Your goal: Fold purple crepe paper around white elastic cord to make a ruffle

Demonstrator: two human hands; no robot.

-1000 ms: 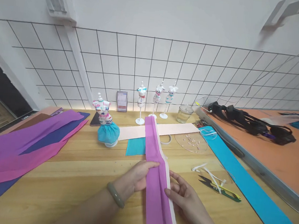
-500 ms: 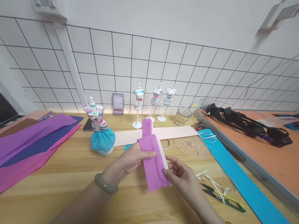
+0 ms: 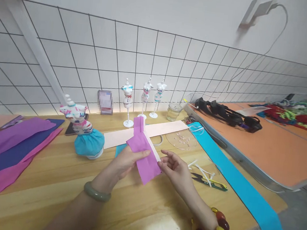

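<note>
A strip of purple crepe paper (image 3: 145, 168) with a white tape-like band (image 3: 151, 148) along its right edge is held above the wooden table. My left hand (image 3: 127, 159) grips it from the left, thumb pressed flat on top and fingers hidden beneath. At the lower right corner, my right hand (image 3: 174, 167) pinches the edge by the white band between thumb and index finger. Behind the paper lie a pale pink strip (image 3: 165, 128) and a partly covered tape roll (image 3: 158, 140). To the left stands a small dress form (image 3: 78, 118) wearing a turquoise puffed skirt (image 3: 89, 143).
Several white mini dress forms (image 3: 128, 96) stand at the back beside a glass jar (image 3: 174, 111). Yellow-green thread snips (image 3: 212, 183) and white scraps lie right, near beads (image 3: 182, 141) and a long blue strip (image 3: 229, 176). Coloured sheets (image 3: 11, 148) are stacked left.
The view has turned to the right, so everything sits further left in the picture. Both hands keep hold of the purple paper; my right fingers remain at its edge.
</note>
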